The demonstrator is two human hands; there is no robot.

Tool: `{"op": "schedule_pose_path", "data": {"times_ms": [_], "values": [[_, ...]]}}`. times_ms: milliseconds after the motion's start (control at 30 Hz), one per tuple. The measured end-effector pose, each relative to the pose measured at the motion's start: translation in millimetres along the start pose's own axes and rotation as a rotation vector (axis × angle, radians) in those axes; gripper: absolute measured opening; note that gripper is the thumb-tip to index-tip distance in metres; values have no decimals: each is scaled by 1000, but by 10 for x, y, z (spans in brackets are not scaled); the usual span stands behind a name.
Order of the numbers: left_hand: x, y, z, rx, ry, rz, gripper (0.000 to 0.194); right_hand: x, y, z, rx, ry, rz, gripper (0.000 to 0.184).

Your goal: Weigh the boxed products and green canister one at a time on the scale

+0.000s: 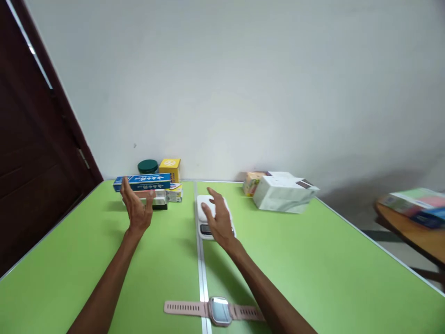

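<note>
My left hand [137,208] is raised with its fingers extended and thumb apart, in front of a blue box [153,180] lying on a small stack of boxes. It holds nothing. Over a white digital scale [204,211] hovers my right hand [219,218], thumb and fingers spread and nothing between them; it hides the scale's right part, and whether it touches the scale I cannot tell. A smartwatch [220,311] with a pink strap lies flat near the table's front, its right strap end hidden behind my right forearm.
Behind the stack stand a yellow box [170,168] and a dark green lidded jar [148,165]. A white box [283,195] and a small patterned box [252,183] sit at the back right of the green table [313,273]. More boxes rest on a wooden surface [413,227] at right.
</note>
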State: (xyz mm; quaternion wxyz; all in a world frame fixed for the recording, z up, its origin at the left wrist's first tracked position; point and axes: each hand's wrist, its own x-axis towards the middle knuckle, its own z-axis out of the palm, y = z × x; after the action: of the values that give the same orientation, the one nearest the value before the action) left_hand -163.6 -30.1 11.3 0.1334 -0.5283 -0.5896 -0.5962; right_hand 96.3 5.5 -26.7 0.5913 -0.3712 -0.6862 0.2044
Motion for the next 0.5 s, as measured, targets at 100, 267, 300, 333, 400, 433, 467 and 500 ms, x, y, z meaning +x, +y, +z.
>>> {"op": "schedule_pose_path", "data": {"times_ms": [100,267,300,333,400,433,467,500], "values": [[-280,582,298,-170,-137,43,90,-163,393,-871,-151,262,119,56],[-905,1561,1078,-432,-534,-103,86,-358,1158,-2074,-388,582,471,79],[-1015,1724,1276,-470,-643,-159,88,-347,1270,-2216,-390,622,539,83],[-1109,1868,1484,-495,-749,-222,93,-314,1366,-2323,-378,650,586,86],[-1245,2096,1914,-502,-918,-344,102,-188,1517,-2461,-322,683,603,90],[-1288,2181,2125,-492,-971,-385,105,-105,1581,-2503,-286,693,589,92],[-1315,2246,2324,-484,-1001,-406,107,-16,1641,-2536,-247,703,574,93],[-1330,2295,2507,-492,-1009,-400,109,72,1699,-2564,-209,711,564,93]]}}
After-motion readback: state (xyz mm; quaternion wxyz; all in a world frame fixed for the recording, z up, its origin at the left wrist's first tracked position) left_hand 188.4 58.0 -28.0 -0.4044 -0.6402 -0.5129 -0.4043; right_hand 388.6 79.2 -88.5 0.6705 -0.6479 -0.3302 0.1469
